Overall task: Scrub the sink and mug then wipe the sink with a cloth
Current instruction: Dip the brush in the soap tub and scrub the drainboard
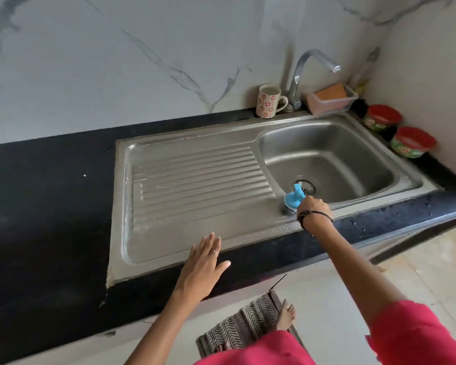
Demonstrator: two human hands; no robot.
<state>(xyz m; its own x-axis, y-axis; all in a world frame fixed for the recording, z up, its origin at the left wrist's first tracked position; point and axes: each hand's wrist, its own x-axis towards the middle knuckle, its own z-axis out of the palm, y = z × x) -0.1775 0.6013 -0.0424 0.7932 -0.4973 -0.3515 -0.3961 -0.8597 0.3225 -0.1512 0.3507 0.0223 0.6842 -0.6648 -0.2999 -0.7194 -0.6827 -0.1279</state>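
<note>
A steel sink (353, 143) with a ribbed drainboard (195, 177) is set into a black counter. My right hand (312, 206) grips a blue-handled scrubber (293, 197), whose steel-wool base sits on the sink's near rim, left of the drain (306, 185). My left hand (204, 262) lies flat with straight fingers on the drainboard's front edge. A white mug (269, 101) with red flowers stands upright at the back rim, left of the tap (300, 77).
A clear tub (329, 102) holding an orange sponge sits right of the tap. Two red-lidded jars (382, 118) (412, 142) stand on the counter by the right wall. A striped mat (248, 322) lies on the floor by my foot.
</note>
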